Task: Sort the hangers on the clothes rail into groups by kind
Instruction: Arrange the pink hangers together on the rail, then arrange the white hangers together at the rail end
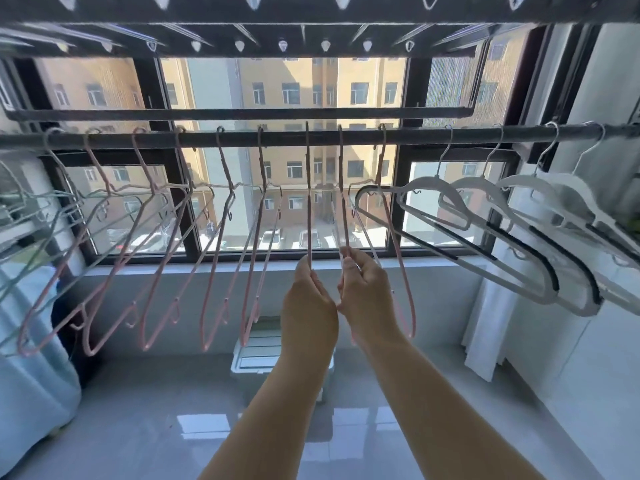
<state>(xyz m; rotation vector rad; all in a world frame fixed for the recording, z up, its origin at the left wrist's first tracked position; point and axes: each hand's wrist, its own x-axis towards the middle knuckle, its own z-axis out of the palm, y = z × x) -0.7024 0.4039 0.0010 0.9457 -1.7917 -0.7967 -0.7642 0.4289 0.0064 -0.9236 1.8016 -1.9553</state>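
— Surroundings?
— Clothes rail (311,138) across the window. Green hangers (65,202) at left end, pink hangers (204,341) next, white hangers (540,296) at right end. White box (256,355) on floor below; blue curtain (31,375) at left.
— Room to move?
— Gaps between hooks all along rail. Third pink hanger (398,244) just right of the hands.
— Hands?
— Left hand (308,306): fingers curled, pinching lower part of first pink hanger (308,202), hung mid-rail. Right hand (367,299): same pinch on second pink hanger (343,195), next along. Heels of both hands close together.
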